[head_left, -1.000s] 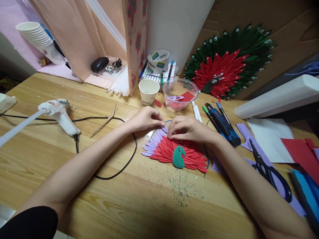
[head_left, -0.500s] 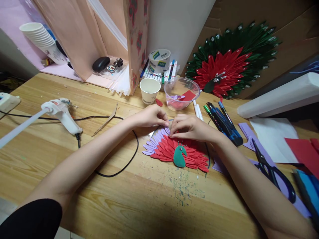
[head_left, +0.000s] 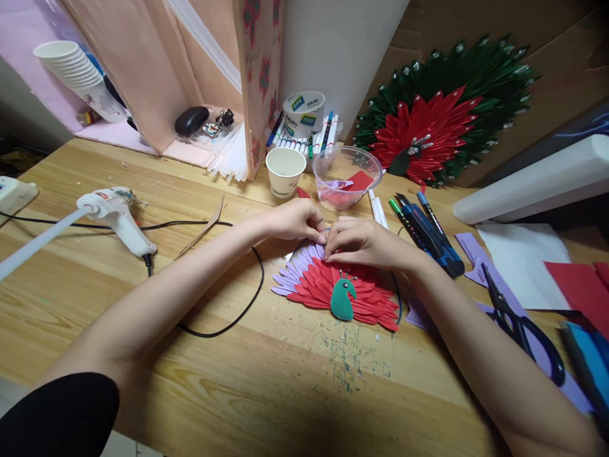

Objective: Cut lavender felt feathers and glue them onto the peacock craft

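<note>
Across the wooden counter (head_left: 228, 387), the feathered bird (head_left: 340, 298) is stretching left to right, lying just nearside of the left hand (head_left: 302, 222) and right hand (head_left: 359, 244), fingertips bunching at its far edge, any grip impossible to tell.

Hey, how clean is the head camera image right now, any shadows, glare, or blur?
In the head view, a soft dark shadow falls across the near part of the table; small bright glints dot the green-and-red peacock; the blue item at the right edge looks soft and stretched, while the red-and-purple peacock looks fairly sharp.
</note>
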Tool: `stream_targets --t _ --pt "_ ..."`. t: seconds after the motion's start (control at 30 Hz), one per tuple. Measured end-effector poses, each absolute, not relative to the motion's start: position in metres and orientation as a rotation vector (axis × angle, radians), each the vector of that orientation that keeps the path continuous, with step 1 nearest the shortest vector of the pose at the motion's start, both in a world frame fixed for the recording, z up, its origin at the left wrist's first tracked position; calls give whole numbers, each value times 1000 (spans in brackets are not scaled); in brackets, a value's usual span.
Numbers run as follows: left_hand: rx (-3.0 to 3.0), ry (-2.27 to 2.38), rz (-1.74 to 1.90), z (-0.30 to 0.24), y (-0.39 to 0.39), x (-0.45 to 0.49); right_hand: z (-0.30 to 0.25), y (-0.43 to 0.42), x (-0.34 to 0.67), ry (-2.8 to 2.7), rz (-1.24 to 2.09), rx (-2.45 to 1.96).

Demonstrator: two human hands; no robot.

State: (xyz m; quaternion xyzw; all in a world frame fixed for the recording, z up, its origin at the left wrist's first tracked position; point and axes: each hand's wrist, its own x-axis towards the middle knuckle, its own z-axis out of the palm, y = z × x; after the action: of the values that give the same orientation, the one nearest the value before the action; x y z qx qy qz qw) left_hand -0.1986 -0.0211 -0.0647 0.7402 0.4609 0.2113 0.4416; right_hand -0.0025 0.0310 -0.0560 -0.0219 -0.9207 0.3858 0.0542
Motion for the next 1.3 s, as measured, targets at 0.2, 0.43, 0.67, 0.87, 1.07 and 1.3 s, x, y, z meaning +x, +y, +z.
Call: stream_targets --t 0.2,0.43,0.67,0.87,1.07,1.3 --pt "1882 1075 462 -58 -11 -199 -53 30 -3 -2791 1171 -87" --pt "1874 1054 456 -61 -10 -199 -54 30 -3 -2787 1184 -94" --pt "1888 1056 446 -62 -13 -198 -55 31 -3 -2779 1184 -83" --pt "1919 1067 450 -61 -14 -198 -54 31 -3 -2782 1201 -96" --pt "1908 1053 475 -62 -16 -197 -55 31 -1 -2777 1214 -124" --pt "1926 1116 471 -63 -16 -197 -55 31 0 -2705 1223 -361"
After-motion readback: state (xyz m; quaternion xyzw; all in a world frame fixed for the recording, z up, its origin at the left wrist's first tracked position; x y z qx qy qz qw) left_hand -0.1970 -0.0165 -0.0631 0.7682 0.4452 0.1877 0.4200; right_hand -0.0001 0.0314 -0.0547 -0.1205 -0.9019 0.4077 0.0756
